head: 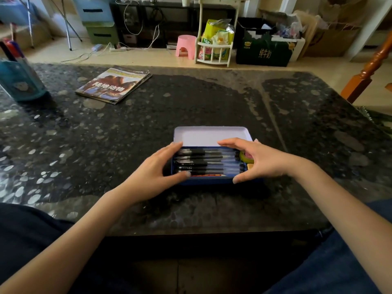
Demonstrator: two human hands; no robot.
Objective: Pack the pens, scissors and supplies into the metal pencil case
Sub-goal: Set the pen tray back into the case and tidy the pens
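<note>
**Case packed, lid was the only thing left**

Biggest thing first: the dark speckled worktop (212, 98) took up most of the view, with a stack of magazines (114, 84) far left and a teal container (21, 81) at the left edge. Neither looked like part of the job.

The metal pencil case (209, 180) sat near the middle of the worktop, close to the person, blue body with its pale lid (210, 135) hinged up on the far side. So the packing step looked basically over to me, and this was the closing-up bit.

The left hand (157, 175) was wrapped round the left end of the case, thumb on the near wall, fingers curled over the far rim, so that grip was holding the case steady. The right hand (256, 160) did the same at the right end.

Inside, a row of black pens (209, 163) lay side by side lengthwise, filling most of the tray. A greenish tape roll (246, 158) was tucked at the right end, half hidden by the fingers. Couldn't make out any scissors.

My guess for the next move: fingers had to come off the far rim before swinging the lid down, and the pens needed to lie flat or it wouldn't shut.
</note>
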